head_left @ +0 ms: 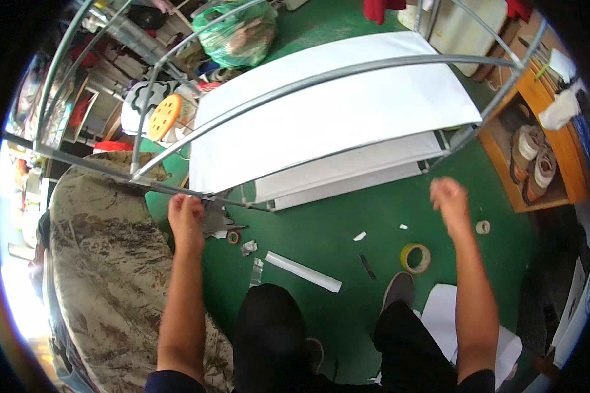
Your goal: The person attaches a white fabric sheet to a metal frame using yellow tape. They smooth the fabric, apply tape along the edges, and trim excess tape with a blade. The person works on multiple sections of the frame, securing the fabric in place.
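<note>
My left hand (186, 211) grips the near left corner of a grey metal tube frame (321, 77) that arches over stacked white panels (328, 114) on the green floor (328, 242). My right hand (448, 196) hovers near the frame's right corner with fingers loosely curled and nothing in it; whether it touches the tube I cannot tell. My dark-trousered legs (275, 327) and grey shoe (398, 288) stand below.
A yellow tape roll (415, 258), a small tape roll (482, 227), a white strip (303, 271) and paper scraps lie on the floor. A camouflage-covered seat (105, 262) is at left, a wooden shelf with shoes (534, 164) at right, a green bag (237, 33) behind.
</note>
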A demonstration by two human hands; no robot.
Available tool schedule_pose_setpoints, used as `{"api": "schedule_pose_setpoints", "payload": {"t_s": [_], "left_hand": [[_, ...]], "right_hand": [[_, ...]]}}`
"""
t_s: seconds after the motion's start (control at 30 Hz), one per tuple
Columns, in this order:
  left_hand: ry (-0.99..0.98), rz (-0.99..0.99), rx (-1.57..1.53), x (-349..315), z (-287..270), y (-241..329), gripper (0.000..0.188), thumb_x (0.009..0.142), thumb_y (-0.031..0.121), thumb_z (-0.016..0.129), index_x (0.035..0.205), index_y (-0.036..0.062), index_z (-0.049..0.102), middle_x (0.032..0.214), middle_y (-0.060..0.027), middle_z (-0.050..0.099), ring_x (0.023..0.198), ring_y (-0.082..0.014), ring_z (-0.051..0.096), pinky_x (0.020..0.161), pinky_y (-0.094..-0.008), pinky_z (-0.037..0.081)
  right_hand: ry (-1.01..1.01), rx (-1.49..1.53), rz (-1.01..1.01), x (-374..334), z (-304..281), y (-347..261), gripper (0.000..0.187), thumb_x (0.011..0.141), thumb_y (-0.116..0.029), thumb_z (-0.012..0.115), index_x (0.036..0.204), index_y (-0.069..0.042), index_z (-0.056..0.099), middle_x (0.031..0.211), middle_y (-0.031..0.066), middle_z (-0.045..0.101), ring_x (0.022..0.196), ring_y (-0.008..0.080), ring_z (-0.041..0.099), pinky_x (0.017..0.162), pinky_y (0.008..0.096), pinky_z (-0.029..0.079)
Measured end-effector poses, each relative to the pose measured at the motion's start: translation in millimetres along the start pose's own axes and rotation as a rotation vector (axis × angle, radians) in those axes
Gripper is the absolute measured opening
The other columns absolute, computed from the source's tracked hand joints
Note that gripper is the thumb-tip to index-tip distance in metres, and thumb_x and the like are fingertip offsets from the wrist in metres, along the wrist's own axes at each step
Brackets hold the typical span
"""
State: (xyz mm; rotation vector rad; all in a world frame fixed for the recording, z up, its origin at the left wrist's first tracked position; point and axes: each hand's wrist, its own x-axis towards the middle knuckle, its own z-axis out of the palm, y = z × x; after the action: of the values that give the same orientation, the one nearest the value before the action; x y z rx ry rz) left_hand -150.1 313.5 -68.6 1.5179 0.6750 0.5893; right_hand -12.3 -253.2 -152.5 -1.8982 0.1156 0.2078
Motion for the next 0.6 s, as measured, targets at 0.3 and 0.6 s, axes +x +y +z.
{"api": "schedule_pose_setpoints", "payload": {"t_s": [0.3, 0.6], "left_hand": [[-0.247, -0.351, -0.2, -78, 59, 28, 0.033, 0.103, 0.039, 0.056, 0.093, 0.0075, 0.061, 0.074, -0.0007, 0.062, 0.057, -0.0069, 0.05, 0.052, -0.0216, 0.037], [-0.103, -0.394, -0.316, -65, 96, 31, 0.042, 0.105, 0.046, 0.048, 0.09, 0.0077, 0.058, 0.07, -0.0033, 0.059, 0.056, -0.0109, 0.049, 0.05, -0.0242, 0.034]], "right_hand": [[-0.108, -0.948, 0.199, -114, 11, 130, 0.056, 0.078, -0.036, 0.08, 0.12, -0.004, 0.059, 0.11, 0.0209, 0.067, 0.103, 0.0395, 0.065, 0.086, 0.0504, 0.052], [-0.119, -0.712, 0.038, -99, 8, 142, 0.028, 0.086, -0.019, 0.068, 0.109, -0.004, 0.065, 0.101, 0.0204, 0.07, 0.094, 0.0402, 0.068, 0.078, 0.049, 0.054]]}}
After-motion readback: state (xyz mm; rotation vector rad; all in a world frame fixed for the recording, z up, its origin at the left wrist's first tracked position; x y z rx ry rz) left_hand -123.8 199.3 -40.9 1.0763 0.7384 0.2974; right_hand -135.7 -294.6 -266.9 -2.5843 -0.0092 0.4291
